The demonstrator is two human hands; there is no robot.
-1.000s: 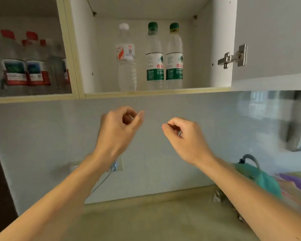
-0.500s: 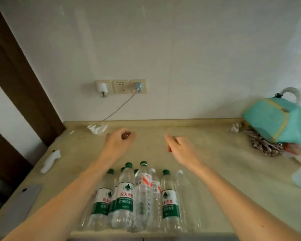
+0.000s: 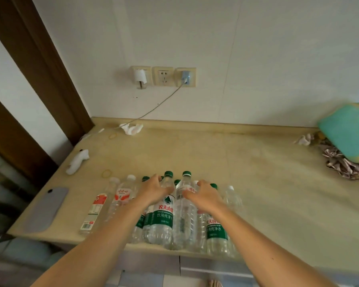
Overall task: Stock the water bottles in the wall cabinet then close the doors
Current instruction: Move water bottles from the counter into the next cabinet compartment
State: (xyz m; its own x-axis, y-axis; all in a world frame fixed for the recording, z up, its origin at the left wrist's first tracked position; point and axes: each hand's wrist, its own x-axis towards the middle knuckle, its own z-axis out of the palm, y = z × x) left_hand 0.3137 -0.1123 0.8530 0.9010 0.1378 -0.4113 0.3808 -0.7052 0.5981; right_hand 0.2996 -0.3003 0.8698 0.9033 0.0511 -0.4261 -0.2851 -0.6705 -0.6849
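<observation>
Several water bottles stand in a cluster at the counter's front edge; some have green caps and green labels [image 3: 163, 216], others are clear with red-and-white labels [image 3: 183, 218]. Two more red-labelled bottles [image 3: 95, 212] stand to the left. My left hand [image 3: 153, 192] has come down on the cluster, its fingers curled over a green-capped bottle's shoulder. To its right, my right hand [image 3: 206, 196] curls round a bottle, thumb against the clear one in the middle. Which bottle each hand holds is partly hidden. The wall cabinet is out of view.
The beige counter [image 3: 247, 172] carries a grey phone [image 3: 48, 208] at the left, crumpled tissues [image 3: 78, 161], rubber bands, and a teal bag [image 3: 350, 131] over crinkled wrapping at the right. A cable runs from the wall sockets [image 3: 164, 76] down to the counter.
My view dropped from the open cabinet to the counter. Both hands, empty and raised a second ago, came down and forward onto the bottle cluster.
</observation>
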